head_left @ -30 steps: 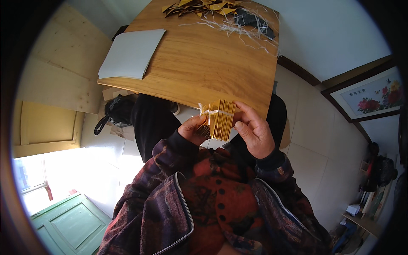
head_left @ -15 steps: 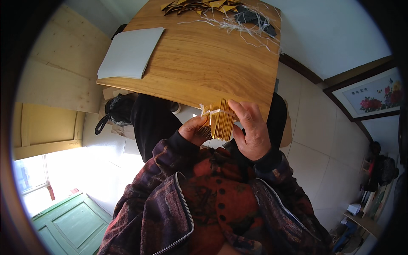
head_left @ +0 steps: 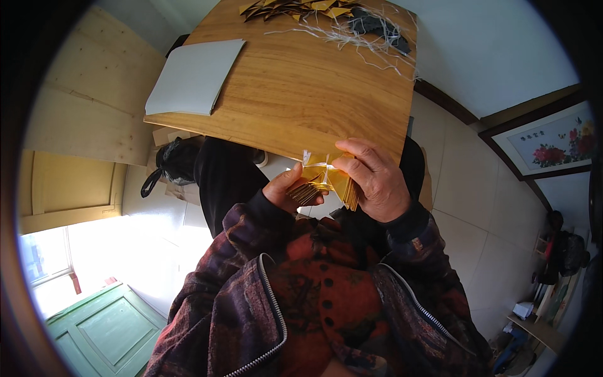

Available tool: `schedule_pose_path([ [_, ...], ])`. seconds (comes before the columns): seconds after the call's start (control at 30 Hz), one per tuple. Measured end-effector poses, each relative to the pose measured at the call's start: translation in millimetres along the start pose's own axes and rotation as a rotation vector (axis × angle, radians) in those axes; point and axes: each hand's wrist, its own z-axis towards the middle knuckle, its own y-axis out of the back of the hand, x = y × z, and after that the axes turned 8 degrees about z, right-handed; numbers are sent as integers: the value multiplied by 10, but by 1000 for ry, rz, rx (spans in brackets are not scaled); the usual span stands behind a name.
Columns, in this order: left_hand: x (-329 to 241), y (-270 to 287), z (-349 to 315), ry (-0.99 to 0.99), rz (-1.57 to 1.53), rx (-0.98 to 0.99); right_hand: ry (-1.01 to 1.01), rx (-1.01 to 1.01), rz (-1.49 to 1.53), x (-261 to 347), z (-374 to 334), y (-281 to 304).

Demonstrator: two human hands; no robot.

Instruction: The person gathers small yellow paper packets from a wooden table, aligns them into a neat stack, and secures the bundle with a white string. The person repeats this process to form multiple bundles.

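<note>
Between my two hands is a bundle of folded gold paper pieces [head_left: 342,183], tied across with a white strip [head_left: 319,165]. Its layers fan out toward me on both sides of the tie. My left hand [head_left: 286,188] grips the left part, thumb on top and fingertips beneath. With thumb and fingers, my right hand [head_left: 375,182] pinches the right part from above and the side. The bundle is just off the near edge of the wooden table [head_left: 295,94], over my lap.
A stack of white sheets [head_left: 195,75] lies at the table's left. Along the far edge are a heap of gold folded pieces [head_left: 295,9], loose white strips [head_left: 352,39] and a dark grey cloth-like item [head_left: 377,26]. A black bag [head_left: 174,162] sits on the floor at left.
My right hand has folded the right part of the bundle outward and down, so its flat gold face now shows. The thumb has moved onto the bundle near the tie.
</note>
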Motion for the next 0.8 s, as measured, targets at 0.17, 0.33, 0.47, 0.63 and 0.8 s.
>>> schedule_pose_path([
  [0.17, -214, 14, 27, -199, 321, -211, -235, -95, 253, -176, 17, 96],
  [0.33, -494, -305, 7, -644, 1388, -557, -466, -44, 157, -306, 108, 260],
  [0.47, -410, -559, 251, -771, 1845, -396, -351, 7, 19, -332, 250, 267],
  [0.63, -357, -237, 789, -593, 1946, -383, -269, 116, -75, -301, 351, 187],
  [0.8, -193, 170, 1012, -626, 1838, -284, -226, 147, -99, -343, 420, 76],
])
